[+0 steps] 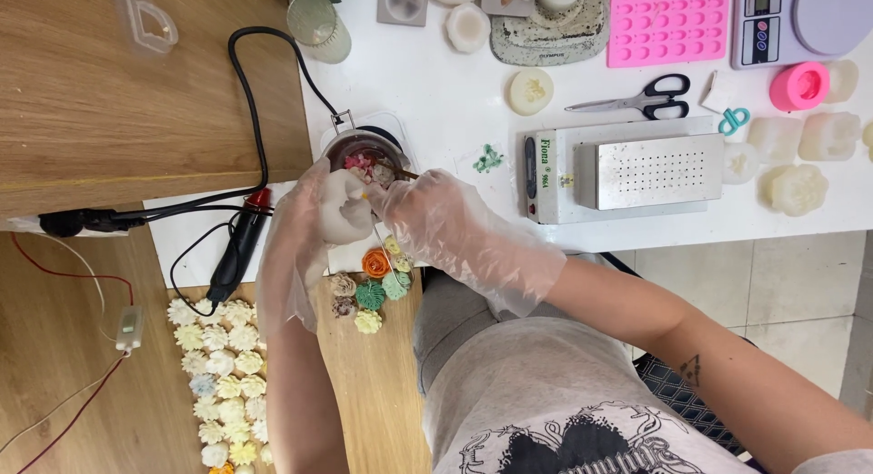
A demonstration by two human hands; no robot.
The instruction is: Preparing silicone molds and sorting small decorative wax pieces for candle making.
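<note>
A white table fills the upper frame, crowded. At centre, a white piece is gripped by the left hand; a thin tool is pinched by the right hand.

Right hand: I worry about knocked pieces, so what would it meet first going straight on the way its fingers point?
The right hand points toward the pale moulded piece held in the left hand. That looks first in line; depth is unclear.

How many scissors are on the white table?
1. The black-handled scissors lie on the white table, just below the pink mould and above the metal box machine. Others may be hidden out of view.
</note>
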